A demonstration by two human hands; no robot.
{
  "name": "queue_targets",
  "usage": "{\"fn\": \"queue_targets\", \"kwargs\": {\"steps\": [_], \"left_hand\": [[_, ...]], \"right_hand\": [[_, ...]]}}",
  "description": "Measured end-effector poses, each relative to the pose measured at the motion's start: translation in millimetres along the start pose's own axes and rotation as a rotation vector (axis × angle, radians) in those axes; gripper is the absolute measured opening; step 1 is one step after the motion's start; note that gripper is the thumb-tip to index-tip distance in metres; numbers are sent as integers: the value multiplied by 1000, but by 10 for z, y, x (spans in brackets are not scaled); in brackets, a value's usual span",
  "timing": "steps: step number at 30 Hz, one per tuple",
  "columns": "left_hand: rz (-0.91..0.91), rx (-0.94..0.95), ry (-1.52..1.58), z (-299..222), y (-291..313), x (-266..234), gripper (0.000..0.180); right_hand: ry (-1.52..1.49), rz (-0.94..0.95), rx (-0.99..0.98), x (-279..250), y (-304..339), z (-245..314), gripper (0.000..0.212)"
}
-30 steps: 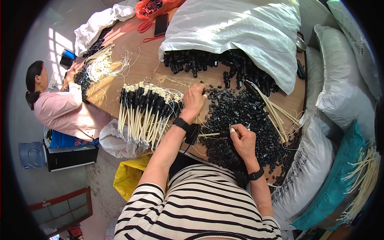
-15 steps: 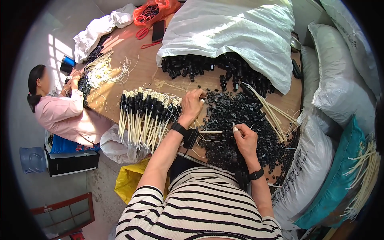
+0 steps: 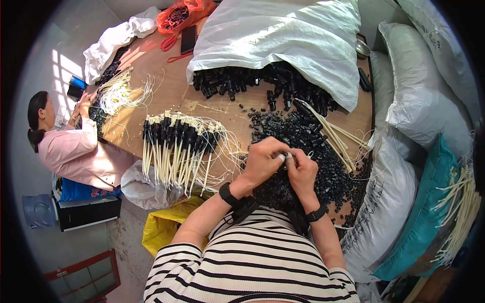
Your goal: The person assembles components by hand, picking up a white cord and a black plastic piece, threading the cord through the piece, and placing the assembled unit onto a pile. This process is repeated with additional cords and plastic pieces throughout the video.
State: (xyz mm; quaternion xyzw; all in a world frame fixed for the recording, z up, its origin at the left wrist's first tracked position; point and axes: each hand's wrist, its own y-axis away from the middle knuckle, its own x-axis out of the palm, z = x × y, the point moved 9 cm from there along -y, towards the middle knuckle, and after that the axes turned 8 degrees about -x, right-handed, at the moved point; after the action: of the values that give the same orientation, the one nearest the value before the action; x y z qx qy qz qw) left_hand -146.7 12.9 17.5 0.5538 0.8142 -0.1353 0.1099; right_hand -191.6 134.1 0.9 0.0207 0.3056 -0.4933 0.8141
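Observation:
Fingertips to fingertips, my left hand (image 3: 263,157) and my right hand (image 3: 303,174) meet above a pile of small black plastic pieces (image 3: 331,177). Both are closed in a pinch, and the fingers hide most of what lies between them. A thin white cord (image 3: 311,154) loops out beside my right fingers. To the left lies a row of cream tubes with black fittings (image 3: 177,146), their thin white cords trailing toward my left wrist.
Behind the pile, a white woven sack (image 3: 273,35) spills larger black fittings (image 3: 232,83). Loose cream tubes (image 3: 333,136) lie on its right. Full sacks (image 3: 389,197) line the table's right edge. A co-worker in pink (image 3: 70,146) sits far left. Scissors (image 3: 168,43) and a phone (image 3: 188,39) lie at the back.
My left hand has come back from the pile's far left edge to meet my right hand. The cream tube that extended left from my right hand no longer shows. The view has shifted slightly.

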Motion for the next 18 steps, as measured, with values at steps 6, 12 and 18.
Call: {"fn": "queue_targets", "kwargs": {"steps": [6,12,18], "left_hand": [[39,-337,262,365,23,14,16],[-32,-179,-80,286,0,-143,18],[148,146,-69,-98,132,79,35]], "right_hand": [[343,-112,-363,-75,83,386,11],[-221,2,-39,-71,135,64,16],[-1173,8,352,-4,142,-102,16]]}}
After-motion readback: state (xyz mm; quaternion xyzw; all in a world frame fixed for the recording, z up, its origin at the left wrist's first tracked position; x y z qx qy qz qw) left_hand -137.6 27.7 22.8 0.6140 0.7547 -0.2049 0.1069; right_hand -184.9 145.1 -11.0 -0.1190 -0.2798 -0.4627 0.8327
